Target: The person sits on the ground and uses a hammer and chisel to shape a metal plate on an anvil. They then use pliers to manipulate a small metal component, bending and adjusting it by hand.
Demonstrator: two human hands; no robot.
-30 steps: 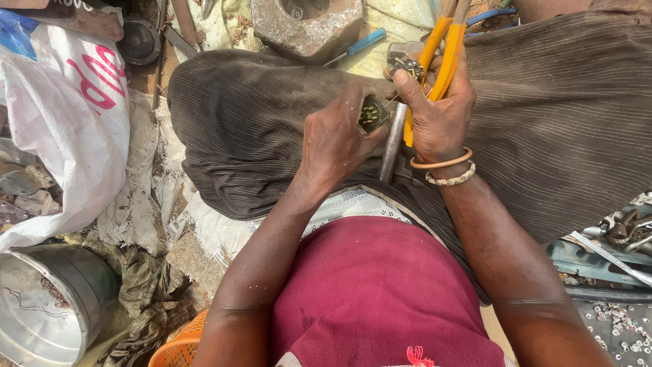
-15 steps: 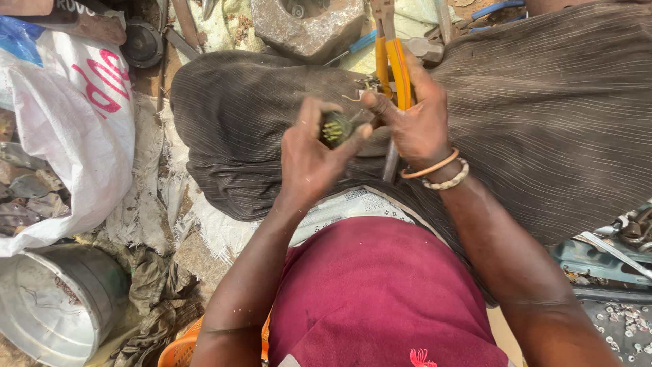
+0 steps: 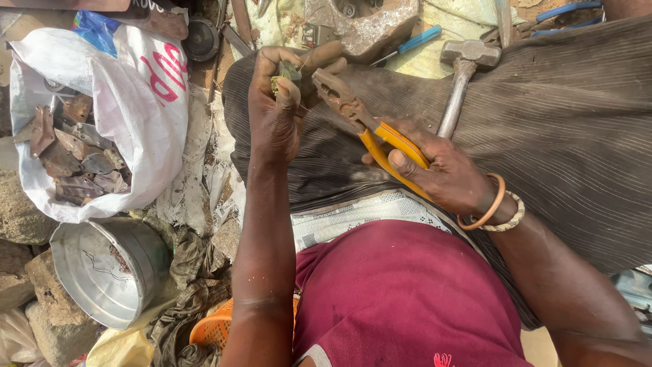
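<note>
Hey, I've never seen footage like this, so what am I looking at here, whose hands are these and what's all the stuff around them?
There is no machine here: a camera worn on a person's head looks down at their own lap and bare hands. The left hand pinches a small greenish part. The right hand grips yellow-handled pliers, their rusty tip close beside that part. A hammer rests on the dark striped cloth over the lap. To the left stand a white bag of rusty metal scraps and a metal bucket.

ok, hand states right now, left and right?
Left hand: closed on a small greenish part.
Right hand: closed on orange-handled pliers.
</note>
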